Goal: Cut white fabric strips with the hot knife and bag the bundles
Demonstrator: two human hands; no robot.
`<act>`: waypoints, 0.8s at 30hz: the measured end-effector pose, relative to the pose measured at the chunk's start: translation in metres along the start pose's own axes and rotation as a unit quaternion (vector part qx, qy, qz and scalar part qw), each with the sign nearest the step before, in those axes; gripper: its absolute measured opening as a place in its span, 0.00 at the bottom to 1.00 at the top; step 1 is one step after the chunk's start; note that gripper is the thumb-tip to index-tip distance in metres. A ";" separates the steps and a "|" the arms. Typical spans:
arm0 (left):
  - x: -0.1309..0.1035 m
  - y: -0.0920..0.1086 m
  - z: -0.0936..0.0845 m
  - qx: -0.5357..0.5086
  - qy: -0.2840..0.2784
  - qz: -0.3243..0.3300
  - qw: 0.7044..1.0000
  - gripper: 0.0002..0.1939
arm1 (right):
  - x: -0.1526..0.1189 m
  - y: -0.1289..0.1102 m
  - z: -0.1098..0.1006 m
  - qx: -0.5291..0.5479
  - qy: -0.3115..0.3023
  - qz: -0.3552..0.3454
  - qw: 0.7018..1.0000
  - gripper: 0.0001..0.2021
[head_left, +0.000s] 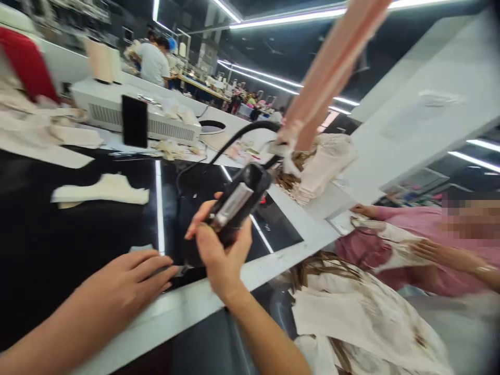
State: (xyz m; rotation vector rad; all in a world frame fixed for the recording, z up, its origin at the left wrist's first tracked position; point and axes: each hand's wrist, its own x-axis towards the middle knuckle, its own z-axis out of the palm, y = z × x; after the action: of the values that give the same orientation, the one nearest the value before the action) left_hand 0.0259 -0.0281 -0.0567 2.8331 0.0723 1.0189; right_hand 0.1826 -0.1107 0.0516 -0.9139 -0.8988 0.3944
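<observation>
My right hand (222, 250) is wrapped round a black corded handheld tool (239, 200) with a metal plate along its side. The exact kind of tool cannot be made out. Its lower end is close to the black tabletop (97, 234), near the front edge. Left of it, my left hand (128, 284) lies palm down with fingers stretched out, fingertips just short of the tool. A small pale blue piece (141, 248) shows behind those fingers; what lies beneath them is hidden. Farther back on the tabletop is a flat cream fabric piece (100, 190).
A white vented box (172, 117) with a dark phone-like slab (135, 122) leaning on it stands behind. Pink strips (332, 73) hang over stacked pale fabric (324, 166). At right, a person in pink (422, 219) handles cloth beside a fabric heap (359, 312).
</observation>
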 end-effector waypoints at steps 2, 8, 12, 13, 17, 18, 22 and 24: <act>0.014 0.013 -0.012 0.080 -0.051 -0.002 0.996 0.14 | -0.003 0.003 -0.006 0.015 -0.013 -0.022 1.000 0.17; 0.025 0.022 -0.015 0.093 -0.067 -0.014 0.993 0.09 | -0.001 0.002 -0.013 0.016 -0.011 -0.028 0.999 0.16; 0.023 0.023 -0.014 0.093 -0.068 -0.009 0.993 0.09 | -0.001 -0.002 -0.012 0.005 -0.001 -0.033 0.999 0.15; 0.023 0.023 -0.014 0.092 -0.068 -0.010 0.993 0.09 | -0.001 -0.002 -0.012 0.002 -0.001 -0.032 0.999 0.15; 0.024 0.023 -0.015 0.090 -0.077 -0.013 0.993 0.09 | -0.002 0.000 -0.012 -0.001 -0.014 -0.027 1.000 0.16; 0.024 0.023 -0.015 0.091 -0.081 -0.014 0.993 0.09 | -0.002 0.000 -0.012 0.000 -0.017 -0.028 0.999 0.16; 0.023 0.024 -0.015 0.086 -0.089 -0.019 0.992 0.09 | -0.004 -0.001 -0.012 -0.005 -0.020 -0.032 0.999 0.15; 0.024 0.024 -0.015 0.084 -0.090 -0.021 0.992 0.09 | -0.004 0.000 -0.012 -0.008 -0.022 -0.032 0.999 0.15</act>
State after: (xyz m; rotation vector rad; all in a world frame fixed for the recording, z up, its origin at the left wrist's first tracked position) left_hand 0.0347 -0.0483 -0.0272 3.0476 0.2090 0.7788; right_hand 0.1900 -0.1199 0.0462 -0.8914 -0.9700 0.3538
